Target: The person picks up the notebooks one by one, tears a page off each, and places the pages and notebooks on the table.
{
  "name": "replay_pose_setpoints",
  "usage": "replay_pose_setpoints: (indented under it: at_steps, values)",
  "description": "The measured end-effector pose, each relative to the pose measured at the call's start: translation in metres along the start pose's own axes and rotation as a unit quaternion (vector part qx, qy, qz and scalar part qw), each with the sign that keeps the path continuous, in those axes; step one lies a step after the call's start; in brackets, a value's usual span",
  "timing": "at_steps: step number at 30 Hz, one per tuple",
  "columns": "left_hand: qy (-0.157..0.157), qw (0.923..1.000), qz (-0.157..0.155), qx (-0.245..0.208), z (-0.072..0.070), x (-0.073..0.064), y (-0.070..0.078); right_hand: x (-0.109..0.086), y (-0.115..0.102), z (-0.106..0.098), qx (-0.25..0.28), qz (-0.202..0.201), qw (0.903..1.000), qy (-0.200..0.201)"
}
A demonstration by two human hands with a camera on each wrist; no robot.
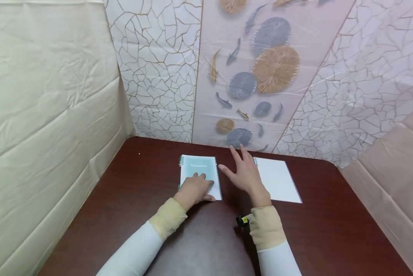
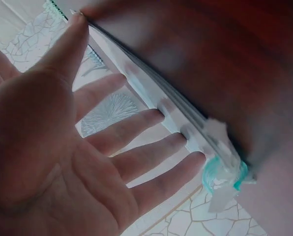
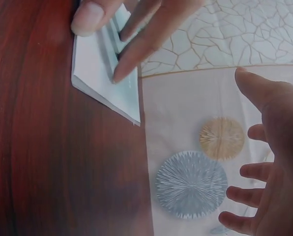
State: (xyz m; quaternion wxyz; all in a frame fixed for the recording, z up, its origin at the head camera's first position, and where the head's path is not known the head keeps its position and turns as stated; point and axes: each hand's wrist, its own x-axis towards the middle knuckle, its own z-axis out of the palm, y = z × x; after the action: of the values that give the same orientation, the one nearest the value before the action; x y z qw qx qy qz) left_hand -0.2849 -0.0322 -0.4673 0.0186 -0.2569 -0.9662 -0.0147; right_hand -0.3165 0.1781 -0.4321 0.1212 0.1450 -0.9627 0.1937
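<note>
A spiral notebook [image 1: 198, 166] with a pale teal cover, on which the word "freedom" can be read, lies on the dark wooden table. Spread over its lower half, my left hand [image 1: 194, 189] rests its straight fingertips on the cover. The left thumb [image 2: 77, 32] is right at the notebook's edge in the left wrist view. Between this notebook and a white one lies my right hand [image 1: 245, 174], held with spread fingers and nothing in them. The white spiral notebook [image 1: 278, 182] is partly hidden behind the right hand and wrist.
A small black-and-yellow object [image 1: 242, 220] shows beside the right wrist's wrapped cuff [image 1: 266, 226]. Behind the table [image 1: 137, 184] hangs a patterned cloth [image 1: 161, 69]. Cream cloth [image 1: 54, 115] walls in the left side, and another cloth the right.
</note>
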Motion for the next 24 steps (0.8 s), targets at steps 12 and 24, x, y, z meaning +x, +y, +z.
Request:
replay_pose_setpoints:
  at_steps: [12,24]
  values:
    - [0.030,0.9984,0.047,0.007,0.0009,0.0057,0.0021,-0.0011,0.0018,-0.0056,0.007,-0.002,1.0000,-0.003]
    - [0.019,0.9967,0.079,-0.005,-0.0016,0.0076,-0.0016,-0.0002,0.0066,0.0029,0.022,-0.021,0.9983,-0.049]
